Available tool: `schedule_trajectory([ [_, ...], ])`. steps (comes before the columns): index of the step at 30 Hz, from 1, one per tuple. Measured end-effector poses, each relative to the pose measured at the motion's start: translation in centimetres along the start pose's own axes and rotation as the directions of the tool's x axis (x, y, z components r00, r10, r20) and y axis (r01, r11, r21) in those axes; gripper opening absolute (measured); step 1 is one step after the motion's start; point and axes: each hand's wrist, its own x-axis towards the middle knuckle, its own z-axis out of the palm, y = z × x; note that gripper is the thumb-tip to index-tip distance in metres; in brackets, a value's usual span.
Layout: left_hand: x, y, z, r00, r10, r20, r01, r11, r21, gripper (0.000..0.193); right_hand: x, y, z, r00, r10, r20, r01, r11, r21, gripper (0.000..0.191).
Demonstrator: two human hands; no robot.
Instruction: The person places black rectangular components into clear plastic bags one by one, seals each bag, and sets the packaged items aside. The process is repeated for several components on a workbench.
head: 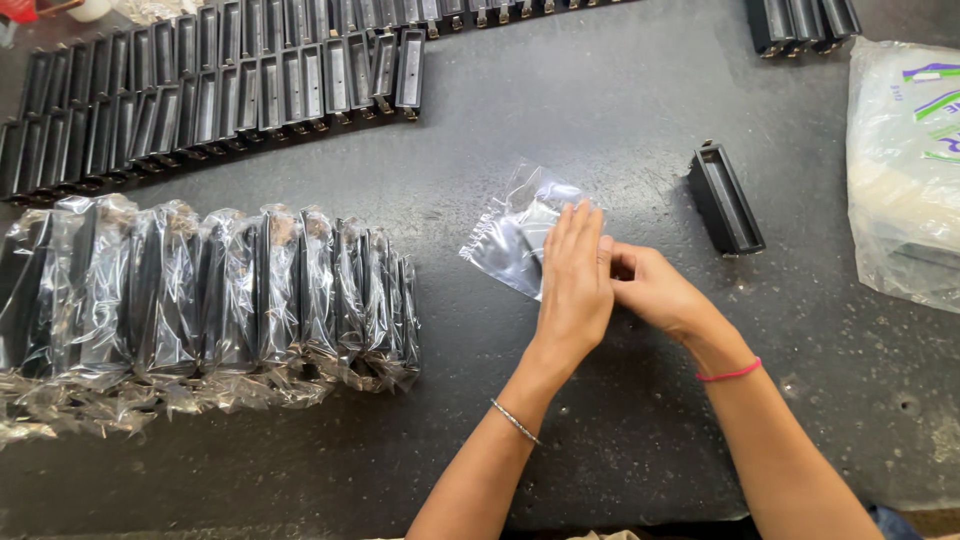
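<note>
Dark table (620, 120): both hands (575, 285) press clear bag (510, 235).

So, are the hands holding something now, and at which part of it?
Both hands are on a small clear plastic bag lying on the dark table, at its near right end. The left hand lies flat over it; the exact grip is hidden.

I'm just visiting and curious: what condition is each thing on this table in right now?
Clear bag: lying flat, pressed under both hands.
Left hand: flat on the bag.
Right hand: pinching the bag's edge.
Loose black part: unwrapped, alone.
Wrapped parts: bagged, in a row.
Bare black parts: unwrapped, lined up.
Bag stack: piled, untouched.
</note>
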Motion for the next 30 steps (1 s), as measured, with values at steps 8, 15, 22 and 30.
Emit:
schedule_trajectory([
  [8, 0.1, 1.2, -0.9, 0.997, 0.008, -0.078, -0.012, 0.999, -0.047, 0.047, -0.9, -0.9, 2.9, 0.968, -0.126, -0.216, 0.069, 0.965, -0.254, 0.027],
  [15, -0.2, 1.7, -1.0, 0.997, 0.032, -0.069, -0.039, 0.995, -0.089, 0.047, -1.3, -2.6, 4.4, 0.934, -0.308, -0.183, 0.199, 0.871, -0.448, 0.029],
  [22, 0.6, 0.2, -1.6, 0.993, -0.030, -0.110, 0.028, 0.999, -0.021, 0.048, -1.9, -3.9, 4.2, 0.918, -0.256, -0.301, 0.147, 0.929, -0.340, 0.022],
  [30, 0.0, 1.8, -0.2, 0.998, 0.044, -0.044, -0.048, 0.994, -0.100, 0.050, -0.4, 0.2, 2.4, 0.952, -0.175, -0.251, 0.068, 0.920, -0.385, 0.020],
])
